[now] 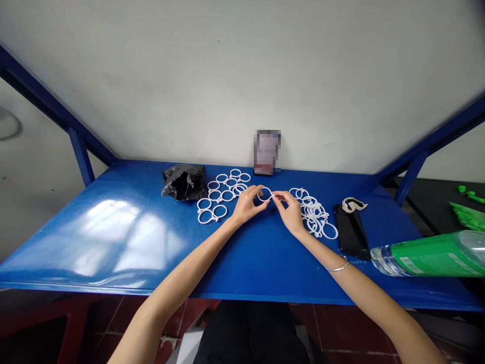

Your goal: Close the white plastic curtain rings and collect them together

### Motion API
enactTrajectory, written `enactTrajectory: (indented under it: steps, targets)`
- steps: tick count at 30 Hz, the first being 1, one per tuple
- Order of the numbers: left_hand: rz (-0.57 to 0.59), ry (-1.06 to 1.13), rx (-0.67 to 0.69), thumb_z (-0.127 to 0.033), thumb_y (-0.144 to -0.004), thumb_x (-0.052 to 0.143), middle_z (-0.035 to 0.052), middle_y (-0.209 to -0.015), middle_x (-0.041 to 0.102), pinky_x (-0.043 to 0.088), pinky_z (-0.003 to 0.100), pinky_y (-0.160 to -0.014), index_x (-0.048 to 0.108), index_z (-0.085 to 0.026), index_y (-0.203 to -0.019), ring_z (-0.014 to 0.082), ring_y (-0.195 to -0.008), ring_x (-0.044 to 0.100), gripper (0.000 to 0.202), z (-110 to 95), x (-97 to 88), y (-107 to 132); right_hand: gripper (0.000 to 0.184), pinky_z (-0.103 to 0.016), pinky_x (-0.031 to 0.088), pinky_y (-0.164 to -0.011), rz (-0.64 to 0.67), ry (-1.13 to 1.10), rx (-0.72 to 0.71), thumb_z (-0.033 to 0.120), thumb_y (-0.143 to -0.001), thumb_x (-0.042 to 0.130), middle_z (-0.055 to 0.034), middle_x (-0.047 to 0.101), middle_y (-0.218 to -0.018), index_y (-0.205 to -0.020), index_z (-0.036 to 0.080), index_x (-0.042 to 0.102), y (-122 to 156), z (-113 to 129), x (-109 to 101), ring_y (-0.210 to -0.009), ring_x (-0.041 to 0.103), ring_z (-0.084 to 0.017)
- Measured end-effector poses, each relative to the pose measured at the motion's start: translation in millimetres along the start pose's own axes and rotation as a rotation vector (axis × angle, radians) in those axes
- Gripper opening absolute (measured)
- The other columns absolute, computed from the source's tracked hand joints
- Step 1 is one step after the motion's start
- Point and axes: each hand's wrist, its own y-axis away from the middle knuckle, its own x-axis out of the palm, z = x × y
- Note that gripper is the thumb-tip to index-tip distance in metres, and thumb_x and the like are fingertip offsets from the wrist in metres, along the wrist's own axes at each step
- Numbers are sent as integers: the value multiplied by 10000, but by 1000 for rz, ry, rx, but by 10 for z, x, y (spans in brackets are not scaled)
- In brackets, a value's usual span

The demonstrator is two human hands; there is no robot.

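1. Blue table (125, 237) set against a pale wall (242, 76), with blue frame struts slanting up at both sides: that is where you sit.
2. You hold one white ring (265, 194) just over the table's middle, toward the far edge.
3. Your left hand (248, 205) pinches the ring at its 9 o'clock side between thumb and fingertips. Your right hand (290, 210) pinches it at 3 o'clock. Both are closed on it, with the fingertips close together.
4. At 9 o'clock from the ring, just beside your left hand, a chain (223, 194) of white rings lies flat in rows. They look joined to one another.
5. At 4 o'clock, just past your right hand, a pile (316, 218) of more rings lies heaped and overlapping.
6. At 12 o'clock a phone (267, 152) stands against the wall, its face blurred.
7. At 9 to 10 o'clock, beyond the chain and just beside it, sits a crumpled black bag (184, 183).
8. At 3 to 4 o'clock, past the pile, a flat black slab (352, 235) lies with a pale clip (353, 204) at its far end.
9. Your right wrist wears a thin bracelet (338, 266).
10. At 4 o'clock, by the table's right edge, a clear bottle (428, 255) with a green label lies on its side.
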Motion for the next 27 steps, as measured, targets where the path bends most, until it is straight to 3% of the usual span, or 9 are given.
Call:
enactTrajectory:
  steps: [9,27]
  targets:
    - [27,-16,-11,-371,-868,637,21,-840,626,497,267,-689,598,-195,-1131,162,-791,605,318,-20,-8,9,241,-374,556,-798,-13,-16,32,424,-939,549,-68,715,-926,-937,223,681,-8,-23,-9,-851,677,-220]
    - [42,-26,6,-476,-888,627,17,-807,605,477,257,-654,603,-189,-1108,149,-734,564,364,-63,-39,7,211,-376,548,-790,-44,-44,38,383,-918,577,-60,722,-895,-881,219,704,-22,-58,-14,-844,680,-223]
